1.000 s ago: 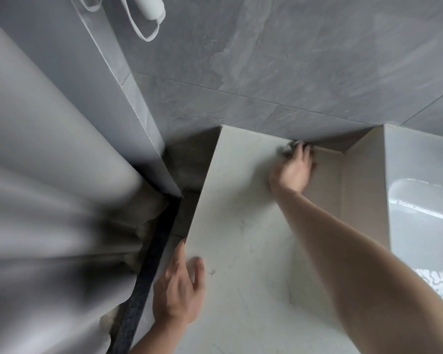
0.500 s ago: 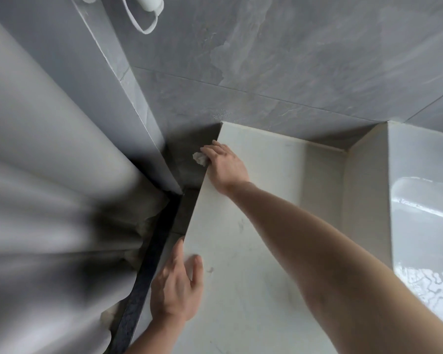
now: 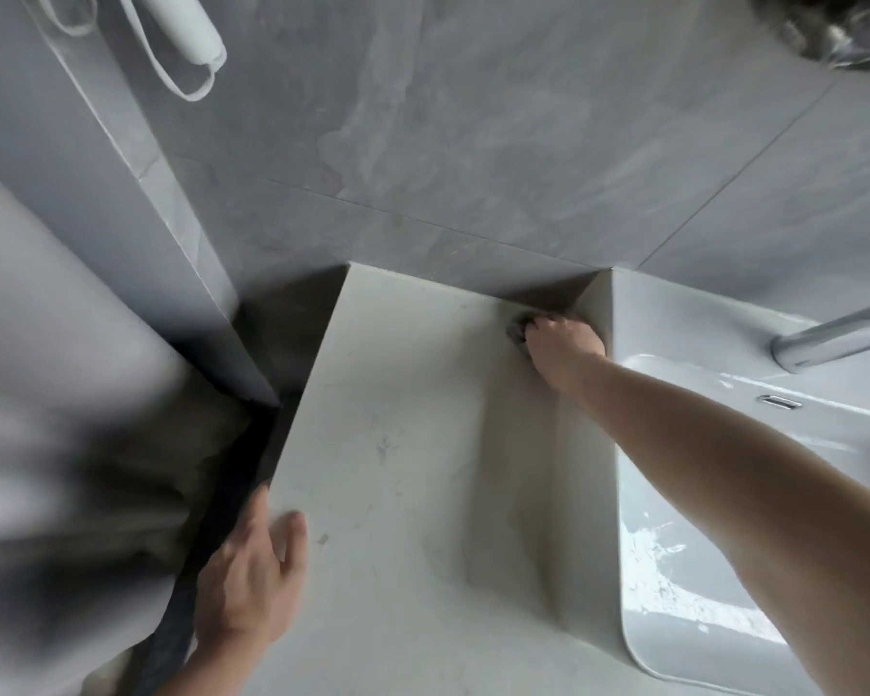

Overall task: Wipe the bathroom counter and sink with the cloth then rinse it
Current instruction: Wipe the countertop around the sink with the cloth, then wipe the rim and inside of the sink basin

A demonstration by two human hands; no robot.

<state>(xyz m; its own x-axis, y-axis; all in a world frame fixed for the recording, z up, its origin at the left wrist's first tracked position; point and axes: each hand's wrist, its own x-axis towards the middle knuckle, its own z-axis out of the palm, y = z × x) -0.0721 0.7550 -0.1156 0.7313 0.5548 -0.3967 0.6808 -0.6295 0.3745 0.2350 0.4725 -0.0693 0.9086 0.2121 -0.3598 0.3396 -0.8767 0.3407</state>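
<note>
The head camera looks down on a pale counter (image 3: 398,494) that meets a grey tiled wall (image 3: 473,143) at its far edge. The right hand (image 3: 561,346) is at the counter's far corner, where the counter, the wall and the raised side of the sink (image 3: 724,444) come together. Its fingers are curled around a small grey cloth (image 3: 517,330), and only a bit of the cloth shows past the fingertips, pressed against the counter close to the wall. The right forearm stretches across the sink's near rim to reach there. The left hand (image 3: 249,570) is well apart from the cloth, at the counter's near left edge: its fingers are straight and lie flat on the surface, with the thumb over the edge, holding nothing. A metal tap (image 3: 834,339) stands on the sink's far side, to the right of the cloth hand. A blurred grey curtain (image 3: 71,394) hangs off the counter's left side.
</note>
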